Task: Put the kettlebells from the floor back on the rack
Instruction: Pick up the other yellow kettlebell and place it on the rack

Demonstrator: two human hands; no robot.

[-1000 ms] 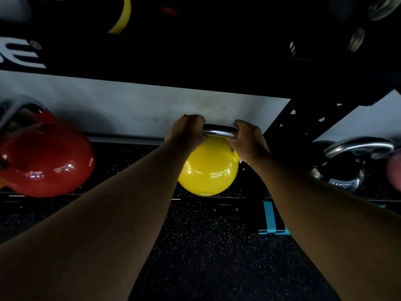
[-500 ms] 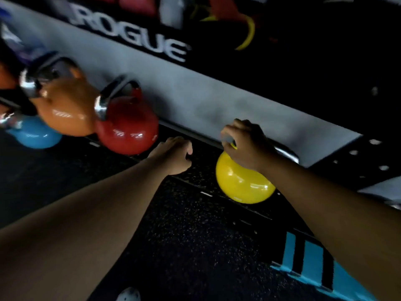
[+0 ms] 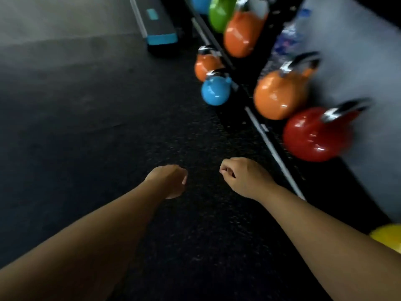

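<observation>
My left hand [image 3: 168, 181] and my right hand [image 3: 240, 177] hover over the black rubber floor, both loosely curled and holding nothing. The yellow kettlebell [image 3: 388, 236] sits on the rack's low shelf at the far right edge, behind my right forearm. A red kettlebell [image 3: 312, 135] and an orange kettlebell [image 3: 280, 94] stand further along the same shelf [image 3: 280, 135]. On the floor ahead, beside the rack, stand a small blue kettlebell [image 3: 214, 90] and a small orange kettlebell [image 3: 206, 64] behind it.
More kettlebells, a large orange one [image 3: 243, 33] and a green one [image 3: 219, 14], stand further down the rack. A black and teal step platform [image 3: 158, 29] lies on the floor at the top. Dark floor stretches to the left.
Both hands have let go of the yellow kettlebell, which stays on the shelf. My view has swung left along the rack, and my hands have drawn back over the floor.
</observation>
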